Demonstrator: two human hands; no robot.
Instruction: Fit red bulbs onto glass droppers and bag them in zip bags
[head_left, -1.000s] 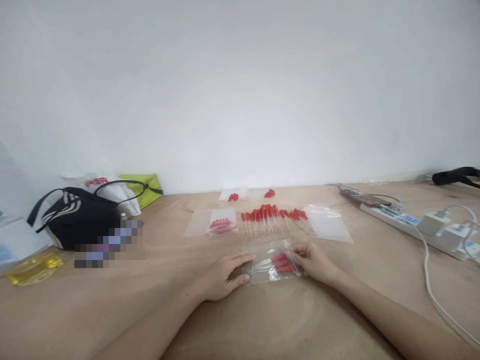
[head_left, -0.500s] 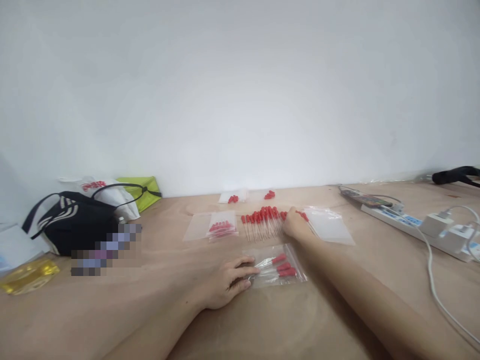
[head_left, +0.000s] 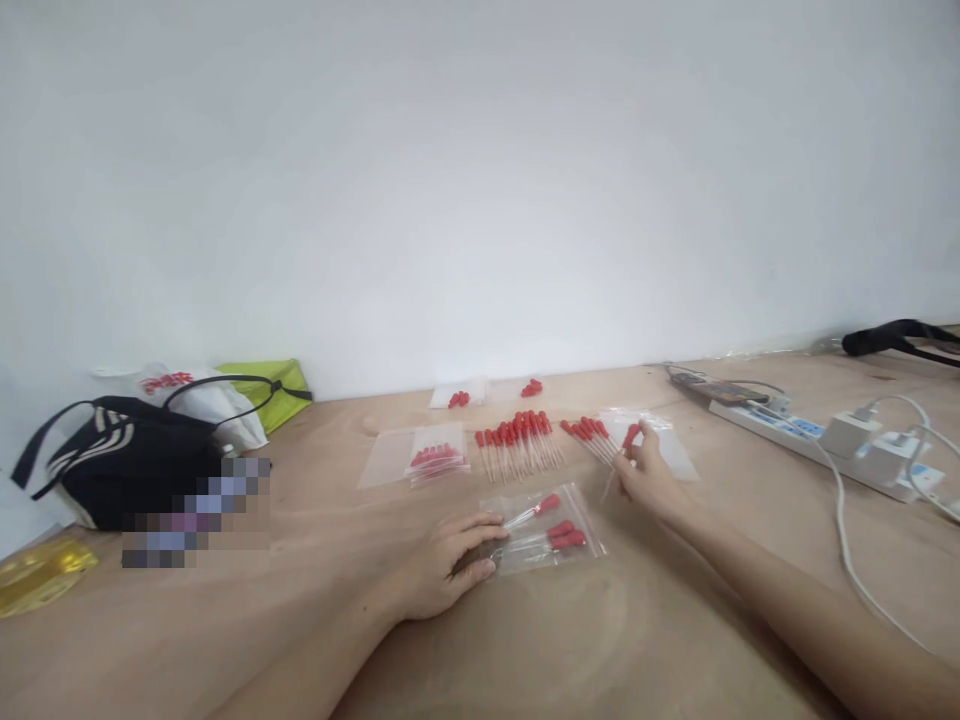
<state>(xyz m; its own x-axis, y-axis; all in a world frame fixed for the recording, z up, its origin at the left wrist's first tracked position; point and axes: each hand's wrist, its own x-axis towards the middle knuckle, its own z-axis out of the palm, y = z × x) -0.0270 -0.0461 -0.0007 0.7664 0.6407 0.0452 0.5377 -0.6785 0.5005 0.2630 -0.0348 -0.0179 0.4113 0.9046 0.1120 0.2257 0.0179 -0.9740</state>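
My left hand (head_left: 450,565) lies on the counter (head_left: 420,670), thumb and fingers loosely parted, fingertips on the near-left end of a clear bag (head_left: 536,563), probably to steady it flat. Inside lie three droppers, red bulbs all toward the zip end, likely so they sit neatly. My right hand (head_left: 651,478) is closed in a pinch on one dropper (head_left: 631,434), its stem slanting down to the left. Beyond the bag, more droppers (head_left: 525,440) lie fanned with bulbs facing away, perhaps for easy picking, between filled bags (head_left: 439,456) and a flat bag (head_left: 679,460).
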